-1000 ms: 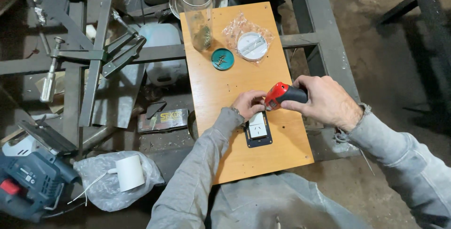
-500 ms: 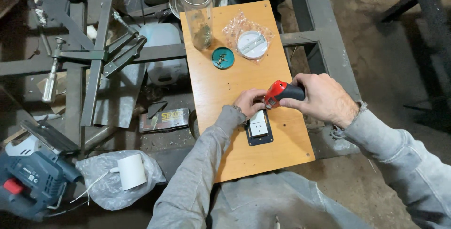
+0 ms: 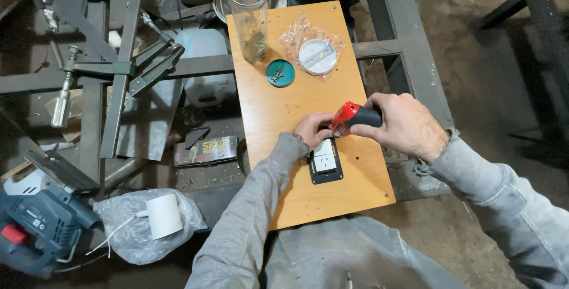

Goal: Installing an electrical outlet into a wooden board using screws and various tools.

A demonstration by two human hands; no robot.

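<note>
A white socket in a black frame (image 3: 325, 162) lies on an orange wooden board (image 3: 278, 99). My right hand (image 3: 403, 124) grips a red and black screwdriver (image 3: 354, 116), whose red end points at the socket's top edge. My left hand (image 3: 314, 129) rests on the board at the socket's upper end, fingertips closed at the screwdriver's tip; what they pinch is hidden.
On the board's far end stand a tall clear jar (image 3: 249, 16), a teal lid with screws (image 3: 280, 72) and a white round part on a clear bag (image 3: 317, 56). Metal clamps (image 3: 112, 69) lie left. A blue power tool (image 3: 35, 227) and a bagged white cylinder (image 3: 163, 216) sit lower left.
Both hands stay at the socket's top edge. The right hand with the screwdriver has shifted only slightly.
</note>
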